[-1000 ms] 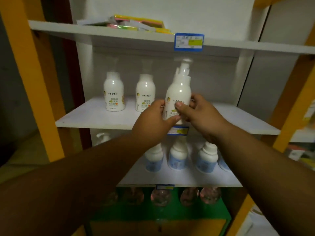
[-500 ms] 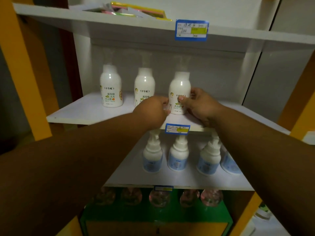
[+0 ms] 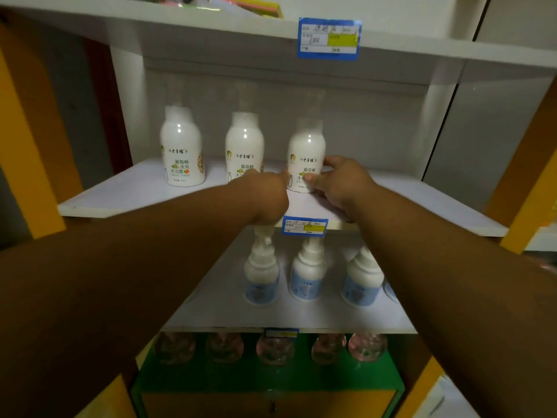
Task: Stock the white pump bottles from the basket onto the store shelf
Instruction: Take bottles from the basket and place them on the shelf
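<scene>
Up and far left of the blue and yellow paper price tag (image 3: pixel 305 226): a white plastic pump bottle with a green label (image 3: pixel 182 152), upright on the flat white shelf board (image 3: pixel 120 197). Closer to the tag, a second bottle (image 3: pixel 244 146) just like it. Right above the tag, a third white bottle (image 3: pixel 306 146), standing on the board. On its left, the left hand (image 3: pixel 266 191), touching low down, fingers tucked away, so cannot tell if gripping. On its right, the right hand (image 3: pixel 342 182), thumb in front, fingers wrapped round the side.

Set it flat, in line with the other two. Turn the label forward. Let go slowly, with no wobble.

Hard to see: the bottle tops (image 3: pixel 308 123), blurry against the grey back wall (image 3: pixel 376 131). Nowhere in view: the basket. Below the tag, white bottles with pale blue labels (image 3: pixel 307 276), one partly behind the left hand.
</scene>
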`<state>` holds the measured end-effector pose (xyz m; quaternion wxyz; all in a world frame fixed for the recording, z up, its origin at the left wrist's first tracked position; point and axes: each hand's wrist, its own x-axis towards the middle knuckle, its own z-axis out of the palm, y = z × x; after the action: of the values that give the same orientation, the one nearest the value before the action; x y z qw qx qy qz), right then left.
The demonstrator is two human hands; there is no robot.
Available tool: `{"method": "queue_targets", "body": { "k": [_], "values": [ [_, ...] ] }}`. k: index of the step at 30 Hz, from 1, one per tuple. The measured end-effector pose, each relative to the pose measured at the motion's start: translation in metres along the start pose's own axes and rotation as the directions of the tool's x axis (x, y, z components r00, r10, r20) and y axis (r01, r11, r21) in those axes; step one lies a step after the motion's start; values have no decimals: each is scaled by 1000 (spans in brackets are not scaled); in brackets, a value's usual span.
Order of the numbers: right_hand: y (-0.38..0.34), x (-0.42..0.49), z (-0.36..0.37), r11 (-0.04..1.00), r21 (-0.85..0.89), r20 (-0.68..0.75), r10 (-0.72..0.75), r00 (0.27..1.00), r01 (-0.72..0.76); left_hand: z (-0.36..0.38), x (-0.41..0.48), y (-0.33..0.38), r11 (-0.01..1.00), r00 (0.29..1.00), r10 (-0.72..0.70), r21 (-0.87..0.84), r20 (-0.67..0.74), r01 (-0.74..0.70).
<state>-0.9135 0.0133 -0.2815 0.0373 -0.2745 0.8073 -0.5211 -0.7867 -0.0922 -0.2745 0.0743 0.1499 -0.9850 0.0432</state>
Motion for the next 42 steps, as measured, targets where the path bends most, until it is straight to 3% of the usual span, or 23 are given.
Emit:
{"method": "queue_targets", "body": {
  "k": [9,24,28,30,32,34,36,37,39,42],
  "values": [
    [-1,-6,3,999,-28,-18,-19,1000,18,7,-1,-3,980,996,-79,-185,-27,73],
    [1,-9,-2,999,-39,-38,31,999,-32,6,-11,-9,951,996,-20,-310,-82,-7],
    [-4,-15,-4,998,-59,28,8,1000,-7,8,-16,-8,936,997,-19,-352,-79,-10],
    [-5,-25,-7,992,-121,-44,-35,998,29,13,-24,-6,896,990,-30,-443,-135,-34],
    [1,-55,-10,977,-159,-216,-173,961,141,22,-46,-4,837,955,-87,-540,-284,-84],
    [15,-109,-7,945,-138,-370,-328,869,298,43,-93,-6,832,829,-105,-505,-549,-229],
    [42,-166,5,858,-129,-416,-503,758,498,83,-146,-9,856,696,87,-304,-712,-418],
    [62,-190,14,807,-144,-378,-580,722,573,116,-170,-13,846,703,168,-266,-691,-463],
    [108,-230,37,768,-159,-236,-640,731,621,191,-207,-19,827,831,205,-363,-517,-429],
    [174,-270,77,822,-148,43,-550,834,550,294,-246,-20,794,985,51,-592,-163,-139]
  ]
}}
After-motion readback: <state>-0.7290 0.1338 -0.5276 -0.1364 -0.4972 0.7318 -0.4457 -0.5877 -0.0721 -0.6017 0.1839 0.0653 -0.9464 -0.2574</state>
